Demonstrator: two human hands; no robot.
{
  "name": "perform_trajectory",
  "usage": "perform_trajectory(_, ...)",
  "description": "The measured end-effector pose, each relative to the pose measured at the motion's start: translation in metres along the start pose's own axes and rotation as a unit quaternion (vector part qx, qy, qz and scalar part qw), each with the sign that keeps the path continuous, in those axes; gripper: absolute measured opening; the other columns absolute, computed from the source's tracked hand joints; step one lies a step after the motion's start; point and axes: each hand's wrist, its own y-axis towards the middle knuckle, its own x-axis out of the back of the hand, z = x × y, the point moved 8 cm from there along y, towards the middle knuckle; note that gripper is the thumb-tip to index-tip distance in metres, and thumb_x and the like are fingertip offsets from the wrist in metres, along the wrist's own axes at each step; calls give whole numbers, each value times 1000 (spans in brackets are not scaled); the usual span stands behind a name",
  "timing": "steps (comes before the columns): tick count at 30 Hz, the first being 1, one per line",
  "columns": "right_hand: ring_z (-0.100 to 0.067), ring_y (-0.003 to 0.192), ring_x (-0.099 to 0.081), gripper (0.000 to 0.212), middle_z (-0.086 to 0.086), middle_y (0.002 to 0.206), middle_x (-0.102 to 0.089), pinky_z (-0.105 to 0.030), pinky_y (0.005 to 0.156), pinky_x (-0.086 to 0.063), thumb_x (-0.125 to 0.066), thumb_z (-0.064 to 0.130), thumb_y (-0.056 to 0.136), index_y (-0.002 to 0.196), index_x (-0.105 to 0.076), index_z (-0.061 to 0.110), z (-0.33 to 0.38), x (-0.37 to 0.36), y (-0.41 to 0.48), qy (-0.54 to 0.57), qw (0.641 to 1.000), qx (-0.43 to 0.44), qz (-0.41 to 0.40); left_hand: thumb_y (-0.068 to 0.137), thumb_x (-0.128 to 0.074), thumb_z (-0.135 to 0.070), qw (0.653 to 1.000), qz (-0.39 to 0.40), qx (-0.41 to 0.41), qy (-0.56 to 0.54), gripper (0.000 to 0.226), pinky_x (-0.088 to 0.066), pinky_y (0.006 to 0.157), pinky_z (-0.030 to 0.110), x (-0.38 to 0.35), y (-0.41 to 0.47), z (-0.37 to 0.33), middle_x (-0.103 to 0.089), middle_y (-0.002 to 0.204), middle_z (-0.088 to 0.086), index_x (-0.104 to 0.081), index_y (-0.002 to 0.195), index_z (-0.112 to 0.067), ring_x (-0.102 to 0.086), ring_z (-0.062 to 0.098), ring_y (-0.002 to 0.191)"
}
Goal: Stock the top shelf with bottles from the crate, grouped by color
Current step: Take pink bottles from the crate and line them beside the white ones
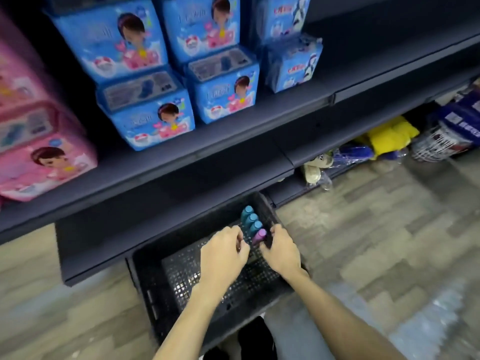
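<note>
Shop aisle w/ dark shelving over a wood-look floor (pixel 376 216). A shelf (pixel 233 141) at upper frame carries blue packs (pixel 155 120) and pink packs (pixel 44 162); can't tell if it's the top shelf.

A black mesh crate (pixel 145 276) sits on the floor, its far end tucked under a lower shelf edge. In its far right corner, three teal bottles (pixel 250 219) stand upright in a tight row. One purple bottle (pixel 259 235) touches the near end of that row.

Likely risks:
- The bottles are packed close vs. the crate wall, so pulling the purple one out at an angle could tip its teal neighbour.
- The shelf edge overhangs that corner, so a straight-up lift may knock a bottle or knuckles against it.
- Both hands crowd one small spot and could bump each other.
- Two colours share the row, so a hurried grab could mix the groups on the shelf.

Pose: both bare forearms come from bottom frame, stretched down and fwd, meeting over the crate w/ backs of hands up.
- Left grip (pixel 223 255) is narrow, fingers curled inward just left of the purple bottle. Can't tell if it holds anything.
- Right grip (pixel 281 253) has its thumb by the crate's right wall and fingers curled vs. the purple bottle. Blur hides whether it has closed round it.
</note>
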Motion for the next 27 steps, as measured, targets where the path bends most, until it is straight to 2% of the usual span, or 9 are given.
perform_trajectory(3, -29, 116, -57, 50, -7, 127, -55, -40, 93, -48, -63, 36, 90, 130, -44, 13, -25, -39, 25, 6, 1000, -16, 22, 85, -50, -37, 1000, 17, 25, -7, 10, -50, 67, 33, -43, 12, 12, -59, 84, -9, -53, 87, -28, -59, 12, 79)
perform_trajectory(8, -29, 120, -53, 51, -9, 132, -50, -37, 92, -47, -64, 30, 91, 133, -43, 10, -61, -102, 76, 26, 999, -31, 32, 85, -50, -35, 998, 48, 34, -10, 8, -49, 67, 33, -111, 33, 30, -57, 84, -10, -51, 84, -27, -56, 13, 79)
perform_trajectory(12, -31, 122, -54, 64, -10, 144, -42, -39, 94, -47, -60, 31, 95, 148, -30, 11, -86, -152, 108, 3, 998, -33, 60, 86, -50, -36, 998, 60, 26, 12, 8, -49, 64, 32, -150, 43, 54, -54, 81, -11, -51, 85, -28, -54, 11, 75)
perform_trajectory(17, -29, 124, -53, 56, -7, 149, -35, -39, 100, -45, -57, 26, 97, 146, -33, 12, -102, -191, 127, 49, 997, -35, 41, 89, -49, -35, 997, 70, 28, 17, 6, -46, 62, 26, -176, 51, 83, -53, 83, -13, -53, 90, -31, -52, 6, 73)
perform_trajectory(19, -29, 122, -53, 51, -7, 145, -39, -41, 100, -45, -55, 28, 98, 144, -35, 16, -107, -195, 132, 59, 997, -46, 18, 90, -49, -35, 997, 75, 29, 14, 6, -45, 62, 26, -183, 56, 88, -53, 83, -14, -53, 91, -31, -52, 6, 73)
perform_trajectory(21, -28, 114, -58, 44, -7, 133, -49, -41, 94, -49, -55, 28, 98, 138, -40, 18, -109, -196, 138, 58, 997, -50, -6, 90, -50, -35, 996, 77, 30, 12, 6, -43, 61, 25, -190, 60, 91, -54, 83, -14, -54, 91, -31, -53, 6, 73)
perform_trajectory(24, -24, 103, -62, 34, -6, 118, -61, -32, 85, -50, -56, 27, 98, 129, -48, 15, -114, -200, 146, 63, 996, -55, -30, 89, -50, -35, 996, 80, 32, 10, 5, -40, 60, 25, -198, 69, 93, -55, 82, -14, -53, 89, -31, -53, 7, 73)
perform_trajectory(27, -25, 101, -65, 30, -9, 110, -68, -29, 82, -46, -58, 31, 97, 120, -55, 12, -128, -211, 151, 71, 992, -106, -10, 89, -51, -35, 997, 74, 35, 11, 6, -39, 61, 28, -204, 82, 93, -56, 83, -13, -54, 90, -30, -53, 10, 74)
